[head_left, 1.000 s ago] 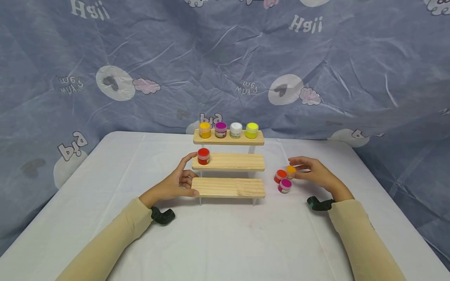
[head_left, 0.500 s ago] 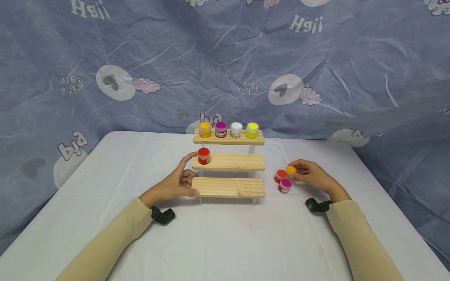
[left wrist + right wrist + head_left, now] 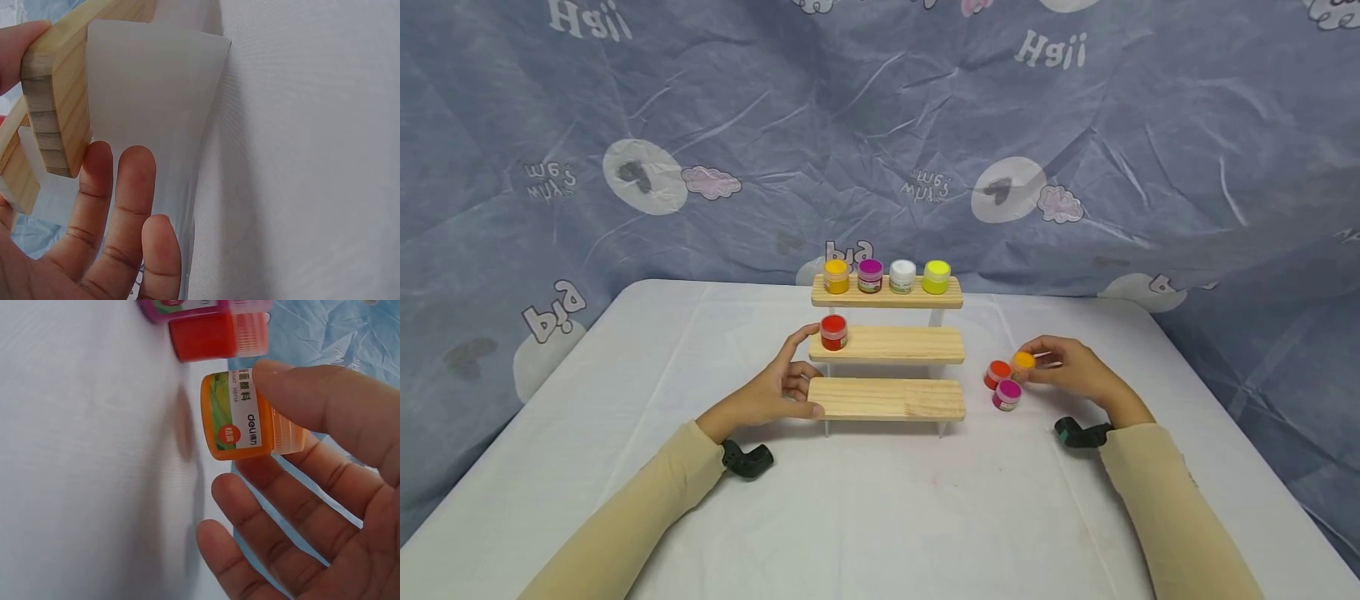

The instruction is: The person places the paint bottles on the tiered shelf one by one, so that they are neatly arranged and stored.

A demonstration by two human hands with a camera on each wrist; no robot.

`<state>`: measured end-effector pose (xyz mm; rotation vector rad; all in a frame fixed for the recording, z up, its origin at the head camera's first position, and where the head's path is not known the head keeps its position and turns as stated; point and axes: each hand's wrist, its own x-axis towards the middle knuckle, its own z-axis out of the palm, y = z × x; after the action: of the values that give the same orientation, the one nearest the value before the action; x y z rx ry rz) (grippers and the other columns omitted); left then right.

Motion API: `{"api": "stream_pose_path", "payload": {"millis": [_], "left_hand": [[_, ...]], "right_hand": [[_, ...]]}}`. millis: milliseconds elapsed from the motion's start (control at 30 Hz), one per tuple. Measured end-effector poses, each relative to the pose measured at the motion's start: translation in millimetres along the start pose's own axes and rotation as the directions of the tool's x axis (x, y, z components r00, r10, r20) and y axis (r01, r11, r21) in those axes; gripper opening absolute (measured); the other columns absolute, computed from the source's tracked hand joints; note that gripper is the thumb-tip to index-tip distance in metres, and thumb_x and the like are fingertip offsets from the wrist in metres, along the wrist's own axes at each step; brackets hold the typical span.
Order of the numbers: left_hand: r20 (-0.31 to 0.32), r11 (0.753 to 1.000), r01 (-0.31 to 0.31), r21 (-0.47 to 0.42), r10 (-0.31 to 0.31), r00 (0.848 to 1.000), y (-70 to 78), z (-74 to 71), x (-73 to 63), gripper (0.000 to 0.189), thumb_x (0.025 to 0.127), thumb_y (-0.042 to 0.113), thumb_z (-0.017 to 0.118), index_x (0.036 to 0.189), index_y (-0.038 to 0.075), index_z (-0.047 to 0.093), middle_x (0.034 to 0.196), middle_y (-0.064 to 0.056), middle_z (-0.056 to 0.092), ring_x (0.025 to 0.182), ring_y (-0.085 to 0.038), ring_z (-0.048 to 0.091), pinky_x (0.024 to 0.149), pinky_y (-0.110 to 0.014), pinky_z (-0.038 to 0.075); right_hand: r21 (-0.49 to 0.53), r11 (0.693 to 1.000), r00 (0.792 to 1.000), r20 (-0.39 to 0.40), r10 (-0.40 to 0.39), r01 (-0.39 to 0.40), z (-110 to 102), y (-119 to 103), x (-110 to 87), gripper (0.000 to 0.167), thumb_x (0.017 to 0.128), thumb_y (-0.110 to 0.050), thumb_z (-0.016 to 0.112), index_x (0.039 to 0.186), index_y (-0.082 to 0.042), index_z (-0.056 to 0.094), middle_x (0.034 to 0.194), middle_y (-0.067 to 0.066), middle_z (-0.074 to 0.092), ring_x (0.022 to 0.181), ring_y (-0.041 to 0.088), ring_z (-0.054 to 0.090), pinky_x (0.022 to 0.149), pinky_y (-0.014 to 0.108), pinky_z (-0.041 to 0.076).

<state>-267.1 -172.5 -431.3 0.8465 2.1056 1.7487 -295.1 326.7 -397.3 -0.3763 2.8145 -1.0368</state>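
Observation:
My left hand (image 3: pixel 765 393) holds the left end of a three-tier wooden display stand (image 3: pixel 886 400). Its thumb lies on the lowest board, and in the left wrist view other fingers reach under that board (image 3: pixel 69 112) beside the translucent leg (image 3: pixel 150 94). The index finger extends to the middle tier, by a red paint jar (image 3: pixel 833 332). My right hand (image 3: pixel 1070 367) pinches an orange paint jar (image 3: pixel 237 415) between thumb and fingers, just off the cloth. Next to it stand a red jar (image 3: pixel 997 374) and a magenta jar (image 3: pixel 1007 395).
On the top tier stand a yellow-orange jar (image 3: pixel 837 277), a purple jar (image 3: pixel 870 276), a white jar (image 3: pixel 902 277) and a bright yellow jar (image 3: pixel 936 277). White cloth covers the table (image 3: pixel 880 517). A blue-grey printed curtain (image 3: pixel 850 125) hangs behind.
The right hand has closed its fingers on the orange jar and raised it slightly. The left hand and the stand keep their place.

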Motion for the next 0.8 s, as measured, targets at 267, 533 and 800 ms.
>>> {"api": "stream_pose_path", "payload": {"millis": [267, 533, 800], "left_hand": [[0.007, 1.000, 0.009, -0.005, -0.009, 1.000, -0.4, -0.4, 1.0, 0.123, 0.087, 0.008, 0.090, 0.173, 0.021, 0.002, 0.118, -0.020, 0.067, 0.092, -0.022, 0.069, 0.082, -0.028, 0.055], [0.005, 1.000, -0.001, 0.007, 0.001, 1.000, 1.0, 0.2, 0.4, 0.123, 0.087, 0.008, 0.090, 0.173, 0.020, 0.002, 0.116, -0.019, 0.067, 0.089, -0.021, 0.066, 0.080, -0.028, 0.053], [-0.003, 1.000, -0.001, 0.024, 0.001, 1.000, 2.8, 1.4, -0.5, 0.123, 0.087, 0.009, 0.091, 0.173, 0.020, 0.003, 0.115, -0.019, 0.067, 0.089, -0.021, 0.066, 0.079, -0.027, 0.053]], "right_hand": [[-0.003, 0.999, 0.998, -0.037, -0.045, 0.045, -14.0, -14.8, -8.1, 0.040, 0.098, -0.016, 0.081, 0.131, 0.004, 0.069, 0.125, 0.021, 0.072, 0.118, 0.044, 0.066, 0.100, 0.055, 0.056], [0.015, 0.995, 0.994, -0.050, -0.098, 0.099, -21.7, -32.5, -14.5, 0.042, 0.098, -0.008, 0.080, 0.134, 0.008, 0.067, 0.124, 0.021, 0.072, 0.113, 0.035, 0.068, 0.087, 0.017, 0.053], [-0.007, 0.986, 0.985, -0.039, -0.168, 0.168, -20.9, -52.6, -20.7, 0.045, 0.096, -0.008, 0.082, 0.136, 0.009, 0.067, 0.125, 0.021, 0.073, 0.114, 0.037, 0.069, 0.092, 0.020, 0.054]]}}
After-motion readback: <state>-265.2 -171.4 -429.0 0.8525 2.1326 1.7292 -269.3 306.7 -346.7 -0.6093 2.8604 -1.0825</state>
